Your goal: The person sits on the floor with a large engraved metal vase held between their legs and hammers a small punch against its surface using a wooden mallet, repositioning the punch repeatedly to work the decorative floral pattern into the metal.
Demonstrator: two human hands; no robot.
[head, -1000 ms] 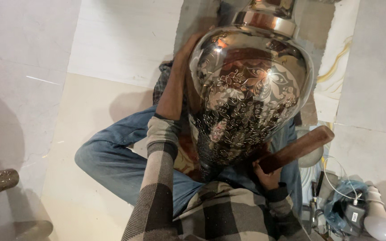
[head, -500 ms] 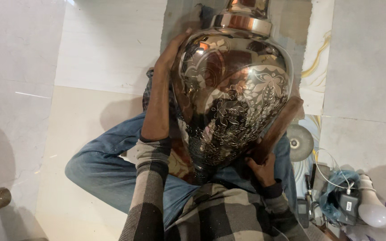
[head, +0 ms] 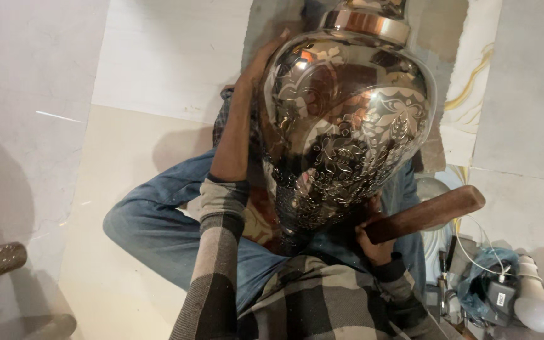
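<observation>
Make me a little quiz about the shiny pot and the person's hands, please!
1. True or false: the left hand rests on the side of the engraved metal vase.
2. What does the right hand grip? A) wooden mallet B) light bulb C) cloth
3. Which lies at the lower right of the floor: a white light bulb or a book?

Key: 1 true. 2 A, the wooden mallet. 3 The white light bulb.

You wear a grey-and-black checked shirt, left sleeve (head: 212, 264) pushed back at the cuff, right sleeve (head: 398, 283) to the wrist, blue jeans (head: 158, 220).
</observation>
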